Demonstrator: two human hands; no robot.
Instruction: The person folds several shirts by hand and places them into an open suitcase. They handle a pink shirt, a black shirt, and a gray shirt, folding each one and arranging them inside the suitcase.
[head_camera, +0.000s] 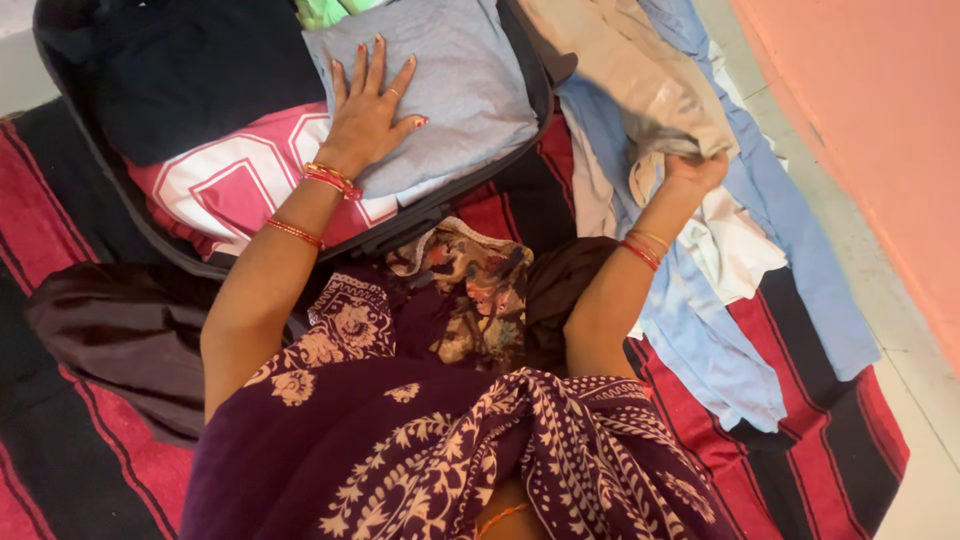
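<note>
The left hand (368, 115) lies flat, fingers spread wide, pressing a folded grey garment (450, 90) in the open suitcase (90, 170), just beside a pink-and-white garment (230, 185). The right hand (695, 172) has its grip closed, apparently, on a beige garment (640, 80) above light blue cloth (720, 340).
</note>
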